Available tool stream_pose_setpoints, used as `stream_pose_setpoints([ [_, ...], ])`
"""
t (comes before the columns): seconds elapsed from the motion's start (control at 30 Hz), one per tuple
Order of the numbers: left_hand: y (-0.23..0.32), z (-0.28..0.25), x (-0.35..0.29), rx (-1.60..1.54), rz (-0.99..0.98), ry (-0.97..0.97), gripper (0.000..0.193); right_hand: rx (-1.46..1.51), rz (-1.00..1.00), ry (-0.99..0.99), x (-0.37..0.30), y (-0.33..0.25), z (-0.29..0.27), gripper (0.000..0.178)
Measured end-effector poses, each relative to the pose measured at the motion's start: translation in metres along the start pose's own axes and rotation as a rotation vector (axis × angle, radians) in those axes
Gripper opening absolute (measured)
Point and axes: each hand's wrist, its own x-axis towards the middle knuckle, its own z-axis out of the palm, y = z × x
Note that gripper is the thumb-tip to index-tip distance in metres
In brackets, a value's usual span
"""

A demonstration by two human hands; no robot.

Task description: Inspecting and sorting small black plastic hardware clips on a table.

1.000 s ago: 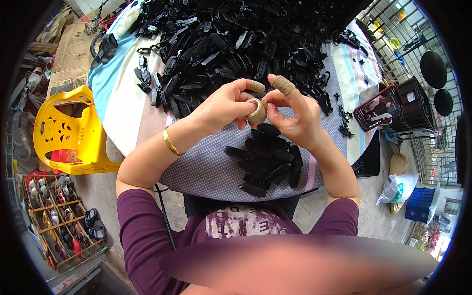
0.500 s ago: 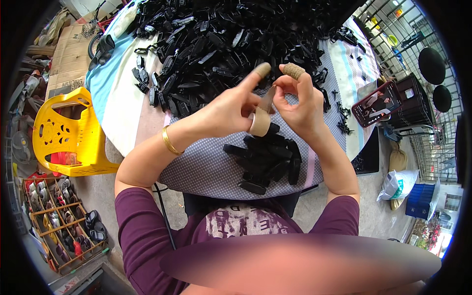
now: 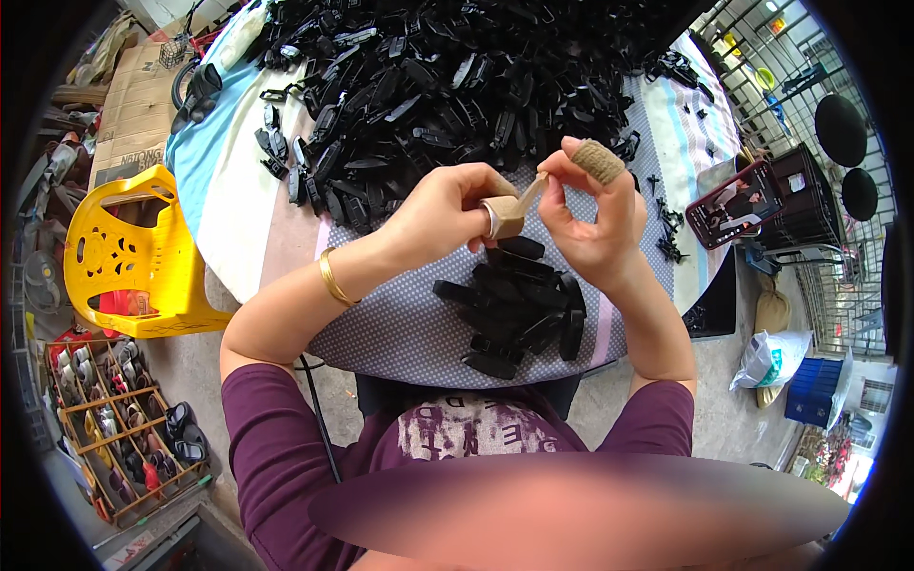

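Over the near part of the table, my left hand (image 3: pixel 446 209) grips a small roll of tan tape (image 3: pixel 509 218), its fingers curled round the roll. My right hand (image 3: pixel 595 214) pinches the loose end of the tape between thumb and index finger. A short strip stretches between the two hands. Tan wrapping (image 3: pixel 599 162) covers the tip of a right finger. Just below the hands lies a small heap of black plastic pieces (image 3: pixel 519 309). A much larger pile of black plastic parts (image 3: pixel 409 95) spreads beyond them.
A phone (image 3: pixel 735 203) leans at the table's right side, near a black crate (image 3: pixel 809 200). Several tiny black bits (image 3: pixel 669 233) lie on the cloth there. A yellow plastic chair (image 3: pixel 124 252) stands left, above a shoe rack (image 3: pixel 109 428).
My left index finger, outstretched before, has curled in, and the roll has turned in my hand. My right hand has shifted slightly right and down, still pinching the tape end.
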Motion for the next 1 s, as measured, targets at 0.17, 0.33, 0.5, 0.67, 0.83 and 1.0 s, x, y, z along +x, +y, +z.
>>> stream_pose_setpoints([
  [0.17,-0.007,0.005,-0.010,0.607,0.351,-0.083,0.016,-0.097,0.037,0.005,0.003,0.014,0.000,0.044],
  [0.33,-0.004,0.002,-0.006,0.549,0.362,-0.152,0.020,-0.120,0.012,0.089,0.003,0.013,0.002,0.044],
  [0.5,0.003,-0.011,0.000,-0.320,-0.149,-0.122,0.033,0.109,0.043,0.172,0.000,0.001,-0.008,0.049],
  [0.67,-0.006,-0.006,-0.002,-0.929,-0.087,-0.194,0.029,0.069,-0.044,0.001,0.001,-0.012,-0.008,0.053],
  [0.83,-0.002,-0.012,-0.003,-0.840,0.086,-0.088,0.023,0.082,-0.139,-0.011,0.003,-0.014,-0.006,0.053],
  [1.0,0.014,-0.005,-0.006,0.096,-0.057,0.059,0.027,0.028,-0.244,-0.015,0.008,-0.011,-0.011,0.059],
])
